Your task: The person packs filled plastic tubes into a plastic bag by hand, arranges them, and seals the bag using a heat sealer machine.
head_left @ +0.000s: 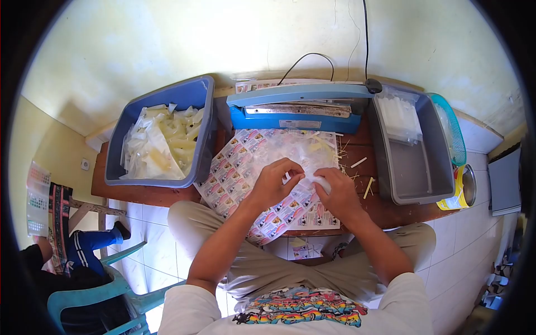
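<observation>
Between my hands is a whitish, see-through plastic bag (317, 181), held above a printed sheet (234, 181). My left hand (277, 181) is closed, with thumb and forefinger pinched at the bag's left edge. My right hand (340, 194) is closed round the bag's right side, its thumb pressed against it. The bag's contents, if any, are too small to tell. Just beyond my hands stands a blue impulse sealer (301, 120) with its long light-blue arm across the top. Pale strips (369, 187) lie scattered on the table right of my right hand.
A blue-grey tub (205, 131) of filled plastic packets stands at left. At right, a grey tub (410, 196) contains stacked clear bags (397, 117); a green basket (459, 139) and yellow tin (460, 187) are beside it. A person sits near the green chair (95, 293) at lower left.
</observation>
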`<state>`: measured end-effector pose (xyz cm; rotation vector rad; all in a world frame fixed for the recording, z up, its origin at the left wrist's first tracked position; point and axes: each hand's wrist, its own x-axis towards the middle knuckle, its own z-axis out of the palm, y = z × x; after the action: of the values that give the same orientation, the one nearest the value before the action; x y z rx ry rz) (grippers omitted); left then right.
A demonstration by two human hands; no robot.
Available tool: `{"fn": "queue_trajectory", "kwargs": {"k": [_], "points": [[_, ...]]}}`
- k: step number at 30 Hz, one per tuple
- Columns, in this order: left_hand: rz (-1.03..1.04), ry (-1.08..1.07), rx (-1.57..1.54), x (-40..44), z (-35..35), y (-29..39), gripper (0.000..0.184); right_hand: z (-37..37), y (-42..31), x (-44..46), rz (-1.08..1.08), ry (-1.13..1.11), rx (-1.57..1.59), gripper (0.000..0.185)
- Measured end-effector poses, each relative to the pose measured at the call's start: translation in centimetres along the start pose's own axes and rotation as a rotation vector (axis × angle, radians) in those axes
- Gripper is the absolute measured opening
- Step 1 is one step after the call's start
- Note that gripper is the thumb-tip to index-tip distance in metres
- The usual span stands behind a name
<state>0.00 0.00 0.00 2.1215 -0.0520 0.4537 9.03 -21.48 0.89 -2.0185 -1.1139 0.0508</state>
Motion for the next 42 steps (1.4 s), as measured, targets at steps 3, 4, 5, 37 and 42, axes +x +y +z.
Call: {"fn": "queue_trajectory", "kwargs": {"k": [3, 4, 5, 37, 42], "points": [[-0.026, -0.018, -0.04, -0.4, 1.2, -0.4, 0.012, 0.1, 0.6, 0.2, 0.039, 0.084, -0.075, 0.027], [-0.033, -0.038, -0.045, -0.5, 1.6, -0.5, 0.012, 0.2, 0.9, 0.2, 0.062, 0.096, -0.103, 0.028], [-0.04, -0.06, -0.045, -0.5, 1.8, -0.5, 0.012, 0.7, 1.1, 0.3, 0.061, 0.097, -0.103, 0.028], [0.05, -0.094, 0.085, -0.9, 1.5, -2.1, 0.018, -0.4, 2.7, 1.3, 0.004, -0.012, -0.103, 0.058], [0.002, 0.005, 0.121, -1.0, 2.0, -1.6, 0.033, 0.3, 4.7, 1.1, 0.01, -0.063, -0.14, 0.065]]}}
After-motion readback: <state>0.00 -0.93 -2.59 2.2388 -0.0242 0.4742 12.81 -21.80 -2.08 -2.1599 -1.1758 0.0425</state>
